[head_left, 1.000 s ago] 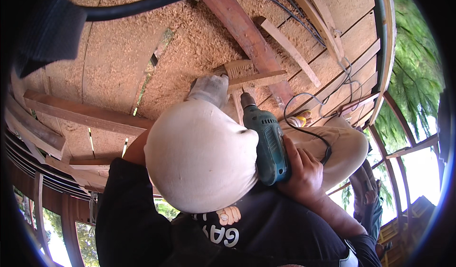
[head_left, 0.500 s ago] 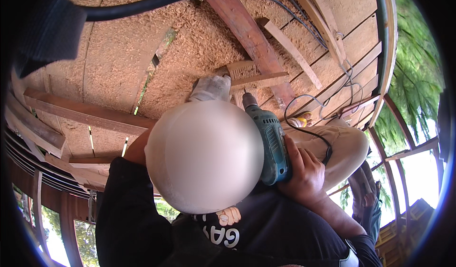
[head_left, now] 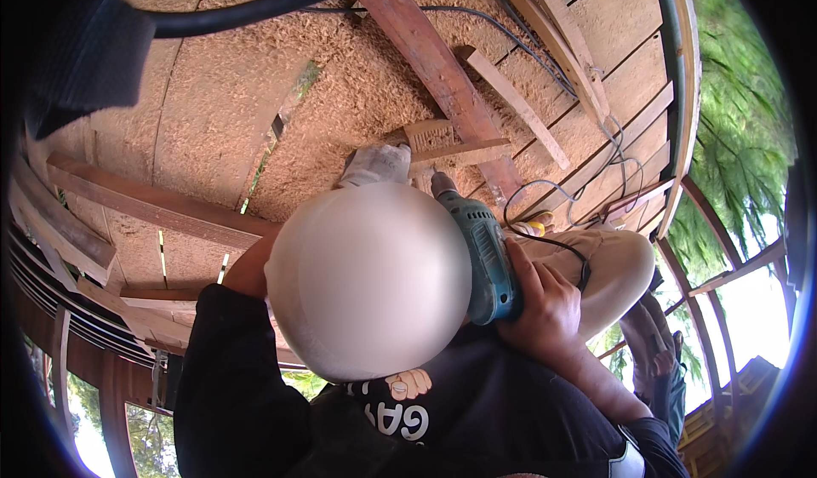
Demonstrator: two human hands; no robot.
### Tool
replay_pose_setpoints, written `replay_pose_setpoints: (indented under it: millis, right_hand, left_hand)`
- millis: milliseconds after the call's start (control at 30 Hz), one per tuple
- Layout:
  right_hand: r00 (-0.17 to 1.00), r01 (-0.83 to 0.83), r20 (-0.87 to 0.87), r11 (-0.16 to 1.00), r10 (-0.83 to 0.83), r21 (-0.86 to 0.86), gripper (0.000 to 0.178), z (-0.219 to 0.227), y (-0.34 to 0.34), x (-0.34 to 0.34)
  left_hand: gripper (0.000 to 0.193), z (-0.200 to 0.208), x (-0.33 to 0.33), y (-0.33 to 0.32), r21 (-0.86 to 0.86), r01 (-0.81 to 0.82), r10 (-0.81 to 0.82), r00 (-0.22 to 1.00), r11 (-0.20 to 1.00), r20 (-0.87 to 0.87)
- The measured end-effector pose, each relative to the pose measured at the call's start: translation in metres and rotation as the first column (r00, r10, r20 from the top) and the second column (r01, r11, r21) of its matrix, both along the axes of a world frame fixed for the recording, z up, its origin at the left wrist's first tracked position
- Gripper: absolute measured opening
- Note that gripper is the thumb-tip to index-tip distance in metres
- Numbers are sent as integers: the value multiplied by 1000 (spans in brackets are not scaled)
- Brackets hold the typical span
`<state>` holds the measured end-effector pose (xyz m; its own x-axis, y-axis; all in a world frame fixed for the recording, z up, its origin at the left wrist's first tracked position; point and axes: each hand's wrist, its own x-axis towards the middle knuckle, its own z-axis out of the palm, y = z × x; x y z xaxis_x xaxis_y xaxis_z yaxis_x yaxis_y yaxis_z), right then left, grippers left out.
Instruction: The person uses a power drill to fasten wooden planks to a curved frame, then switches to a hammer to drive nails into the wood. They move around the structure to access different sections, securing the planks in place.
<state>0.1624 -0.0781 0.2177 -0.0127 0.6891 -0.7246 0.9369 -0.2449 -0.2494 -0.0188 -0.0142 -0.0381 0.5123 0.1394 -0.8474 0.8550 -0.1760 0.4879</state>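
Observation:
My right hand (head_left: 545,299) is wrapped around the handle of a teal corded power drill (head_left: 483,257). The drill's chuck and thin bit point away from me, toward the near edge of a small wooden piece (head_left: 464,150); whether the bit touches it I cannot tell. In a grey glove, my left hand (head_left: 377,165) grips the left end of that wooden piece, its fingers partly hidden. The piece lies over a long reddish-brown board (head_left: 425,61). A pale, blurred round shape (head_left: 370,282) covers most of my left forearm and part of the drill's left side.
Sawdust and shavings cover the plank floor (head_left: 213,95). A beam (head_left: 153,197) lies at the left, loose wood strips (head_left: 519,108) at the right. The drill's cord (head_left: 545,235) runs past my bent knee (head_left: 625,269). A thick black cable (head_left: 255,14) crosses the top. Gaps show between planks.
The view has shifted a little, so the floor and boards sit slightly lower and further left. Both hands keep their holds, with the drill still pointed at the wooden piece.

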Motion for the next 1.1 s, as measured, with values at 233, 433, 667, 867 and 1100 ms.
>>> replay_pose_setpoints:
  millis: [233, 433, 667, 867, 1100]
  right_hand:
    - [1000, -15, 11, 999, 15, 39, 87, -3, -1, -2]
    - [1000, -22, 9, 999, 21, 24, 85, -2, -1, -1]
    - [999, -52, 13, 998, 51, 39, 85, -4, 0, -1]
    - [997, -74, 21, 997, 73, 30, 84, -4, -2, -1]
    - [999, -34, -6, 999, 34, -34, 87, 0, 4, -1]
  left_hand:
    - [38, -5, -2, -6, 72, 13, -15, 1000, 997, 20]
    - [37, -3, 0, -3, 34, -13, 13, 1000, 999, -15]
    - [38, 0, 1, -1, 30, -15, 16, 1000, 999, -16]
    - [34, 7, 1, 2, 47, 1, -1, 1000, 999, -8]
    - [31, 12, 1, 5, 98, 39, -39, 999, 994, -5]
